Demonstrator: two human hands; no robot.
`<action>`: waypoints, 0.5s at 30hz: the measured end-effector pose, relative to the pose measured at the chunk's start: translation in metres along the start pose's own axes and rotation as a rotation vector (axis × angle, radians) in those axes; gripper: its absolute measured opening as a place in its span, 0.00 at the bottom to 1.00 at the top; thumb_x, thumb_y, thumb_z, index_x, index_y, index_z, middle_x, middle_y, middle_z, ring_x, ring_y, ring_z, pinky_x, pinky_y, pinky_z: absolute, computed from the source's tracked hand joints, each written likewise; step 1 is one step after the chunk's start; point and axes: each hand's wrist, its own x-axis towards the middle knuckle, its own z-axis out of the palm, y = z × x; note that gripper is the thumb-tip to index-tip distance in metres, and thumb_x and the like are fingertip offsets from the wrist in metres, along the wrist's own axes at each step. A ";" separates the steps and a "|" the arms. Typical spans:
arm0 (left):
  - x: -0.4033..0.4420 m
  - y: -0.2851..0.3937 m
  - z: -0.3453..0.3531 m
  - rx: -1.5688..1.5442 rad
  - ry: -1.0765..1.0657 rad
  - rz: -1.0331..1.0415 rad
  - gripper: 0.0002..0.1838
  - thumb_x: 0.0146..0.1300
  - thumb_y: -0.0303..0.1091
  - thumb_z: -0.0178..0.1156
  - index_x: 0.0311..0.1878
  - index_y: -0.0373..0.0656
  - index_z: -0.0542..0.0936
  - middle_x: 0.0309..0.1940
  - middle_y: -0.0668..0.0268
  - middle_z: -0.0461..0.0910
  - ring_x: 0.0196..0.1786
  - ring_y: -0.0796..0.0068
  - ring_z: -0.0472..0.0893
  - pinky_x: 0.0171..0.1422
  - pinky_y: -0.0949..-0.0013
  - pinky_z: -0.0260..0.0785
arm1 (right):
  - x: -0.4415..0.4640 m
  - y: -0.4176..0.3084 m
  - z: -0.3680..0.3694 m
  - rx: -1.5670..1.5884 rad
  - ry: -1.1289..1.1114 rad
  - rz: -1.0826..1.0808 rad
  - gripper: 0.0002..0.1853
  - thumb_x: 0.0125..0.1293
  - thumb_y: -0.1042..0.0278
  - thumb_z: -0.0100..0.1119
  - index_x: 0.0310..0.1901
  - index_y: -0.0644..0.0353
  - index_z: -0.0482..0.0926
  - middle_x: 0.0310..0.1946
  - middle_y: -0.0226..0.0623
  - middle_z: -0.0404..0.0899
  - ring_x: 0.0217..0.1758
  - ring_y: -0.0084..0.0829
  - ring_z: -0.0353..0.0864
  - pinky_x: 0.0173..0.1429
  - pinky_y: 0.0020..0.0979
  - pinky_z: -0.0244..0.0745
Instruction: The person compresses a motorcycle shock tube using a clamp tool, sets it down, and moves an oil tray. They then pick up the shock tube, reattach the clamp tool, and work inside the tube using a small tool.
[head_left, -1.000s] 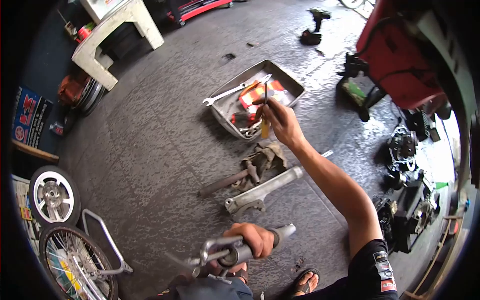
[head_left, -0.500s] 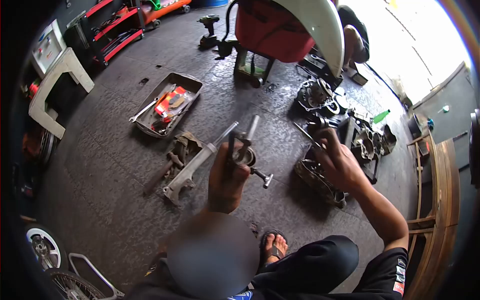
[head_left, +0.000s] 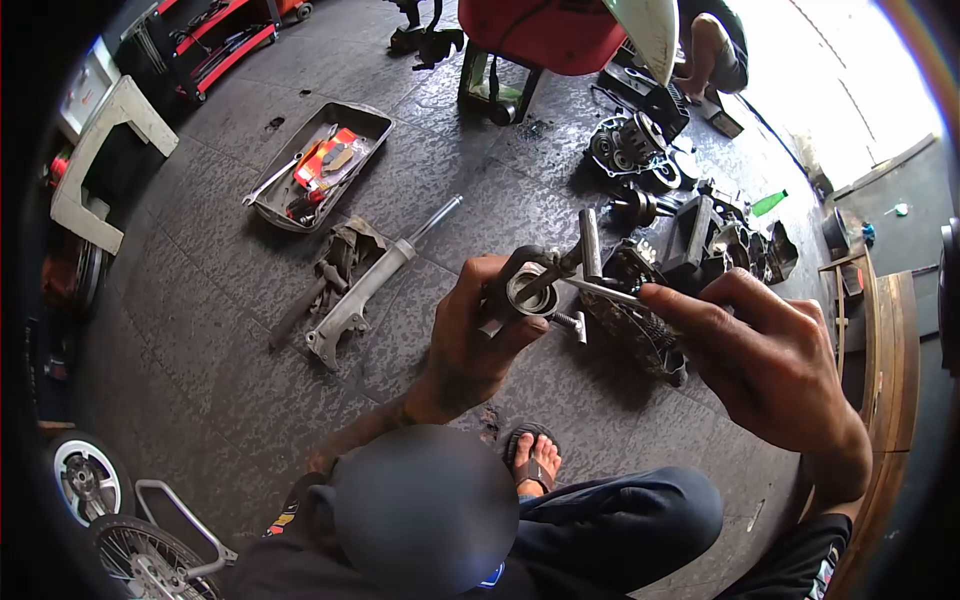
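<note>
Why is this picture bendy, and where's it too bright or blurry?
In the head view, dark curved edges and bowed wooden planks suggest a very wide lens; in the head view, glare whitens the top right; in the head view, a round blur hides part of the lower middle, but the left hand and right hand look fairly clear.

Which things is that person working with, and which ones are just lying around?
Working with:
- hollow metal part, in the left hand
- thin metal tool, in the right hand
- maybe the tool tray on the floor

Probably just lying around:
- green bottle
- white-spoked wheel
- white stand
</note>
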 end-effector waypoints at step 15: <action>0.005 0.009 -0.010 -0.019 -0.058 0.016 0.24 0.57 0.32 0.67 0.52 0.38 0.67 0.41 0.61 0.77 0.44 0.77 0.79 0.47 0.72 0.72 | 0.031 -0.019 0.002 -0.066 0.062 -0.126 0.24 0.50 0.78 0.62 0.51 0.49 0.81 0.24 0.34 0.71 0.17 0.23 0.71 0.19 0.28 0.68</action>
